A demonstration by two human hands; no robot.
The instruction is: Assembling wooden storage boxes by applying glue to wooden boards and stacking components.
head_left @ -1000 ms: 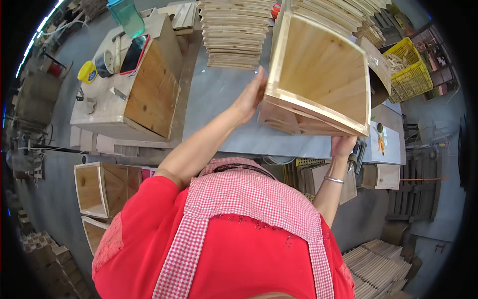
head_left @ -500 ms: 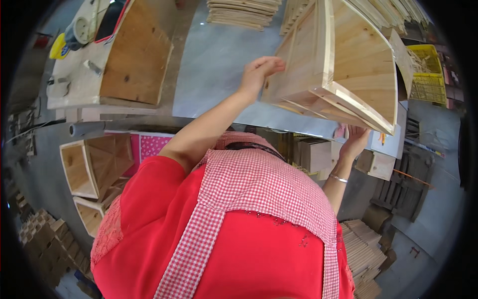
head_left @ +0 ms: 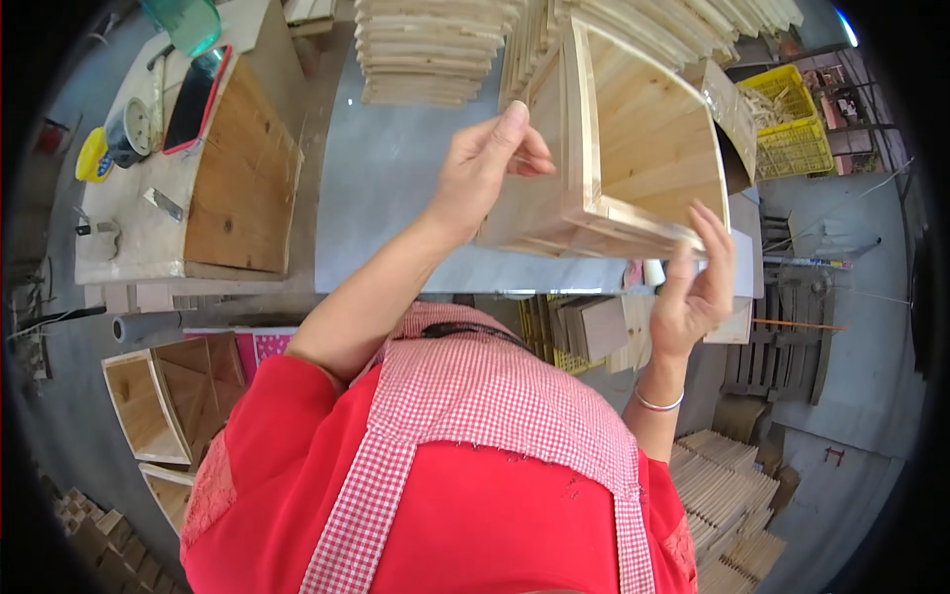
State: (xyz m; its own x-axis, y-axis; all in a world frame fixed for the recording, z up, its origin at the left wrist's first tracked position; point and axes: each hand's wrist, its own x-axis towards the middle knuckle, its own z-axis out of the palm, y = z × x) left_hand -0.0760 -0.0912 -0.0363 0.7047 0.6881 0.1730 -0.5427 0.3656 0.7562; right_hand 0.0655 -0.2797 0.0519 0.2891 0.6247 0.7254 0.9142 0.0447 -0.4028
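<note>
A wooden box [head_left: 663, 114] of pale pine stands on the blue-grey tabletop [head_left: 396, 148], its open side turned to the right and toward me. Beside its left wall is my left hand [head_left: 475, 173], thumb raised and fingers loosely bent apart, with nothing in it; whether a fingertip touches the wall I cannot tell. My right hand [head_left: 690, 302] is at the box's near right corner, thumb and fingers round the rim. Slight blur softens those fingertips.
Thin wooden slats [head_left: 426, 54] are stacked behind the box. At left, a wooden cabinet [head_left: 237, 183] carries a red-edged phone [head_left: 198, 99] and a hammer [head_left: 158, 94]. A yellow crate [head_left: 797, 148] holds wood scraps at right. More boxes [head_left: 148, 401] stand low at left.
The box's near right corner has swung away from me and looks more level. My right hand has come from under that corner up to the rim. My left thumb has lifted. The view has shifted.
</note>
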